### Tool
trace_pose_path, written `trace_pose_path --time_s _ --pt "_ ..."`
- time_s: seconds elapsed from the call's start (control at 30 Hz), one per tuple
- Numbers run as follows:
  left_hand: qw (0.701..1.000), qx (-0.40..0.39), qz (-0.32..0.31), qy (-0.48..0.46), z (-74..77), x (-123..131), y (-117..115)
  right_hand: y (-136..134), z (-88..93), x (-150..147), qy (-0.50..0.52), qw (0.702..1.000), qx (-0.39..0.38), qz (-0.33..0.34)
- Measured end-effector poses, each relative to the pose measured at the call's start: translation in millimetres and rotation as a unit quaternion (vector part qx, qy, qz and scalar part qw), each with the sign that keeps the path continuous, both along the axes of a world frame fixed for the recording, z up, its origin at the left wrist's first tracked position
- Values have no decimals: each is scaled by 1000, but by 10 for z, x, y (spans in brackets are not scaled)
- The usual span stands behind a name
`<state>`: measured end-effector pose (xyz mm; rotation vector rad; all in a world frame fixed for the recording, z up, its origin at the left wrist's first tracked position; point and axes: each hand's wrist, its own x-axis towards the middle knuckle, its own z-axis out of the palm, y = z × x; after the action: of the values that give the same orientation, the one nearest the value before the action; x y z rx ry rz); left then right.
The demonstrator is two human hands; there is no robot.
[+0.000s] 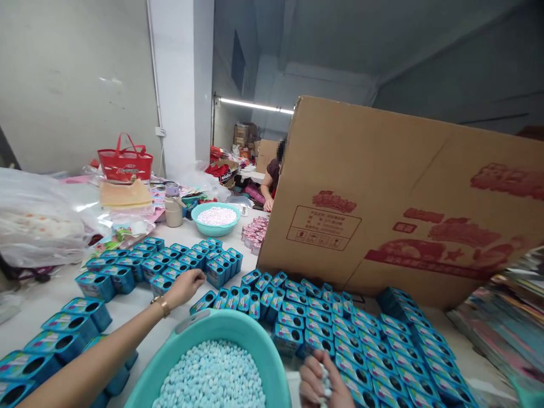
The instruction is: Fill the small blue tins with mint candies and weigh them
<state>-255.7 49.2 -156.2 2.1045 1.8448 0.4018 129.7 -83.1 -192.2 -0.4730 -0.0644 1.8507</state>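
My left hand, a gold watch on its wrist, reaches over the table among rows of small blue boxes with round dark holes in their tops. Its fingers are curled together, and I cannot make out whether anything is in them. Down at the lower right, my right hand is closed around some pale blue tablets, part of which show between the fingers. Between my arms stands a turquoise basin holding many pale blue tablets. More blue boxes stand to its right, close beside my right hand.
A large cardboard box leans across the right side behind the boxes. Farther back are a turquoise bowl of pale pink pieces, a flask, pink packs and a red bag. A person sits beyond, partly hidden.
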Motion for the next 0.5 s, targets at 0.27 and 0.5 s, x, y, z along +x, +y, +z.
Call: trace_pose_path --time_s 0.27,0.5 --pt "991 -11 -118 64 374 211 -487 -141 -8 -759 36 991 -111 71" --pt "962 93 -125 223 81 166 636 -282 -166 -721 27 994 -104 23"
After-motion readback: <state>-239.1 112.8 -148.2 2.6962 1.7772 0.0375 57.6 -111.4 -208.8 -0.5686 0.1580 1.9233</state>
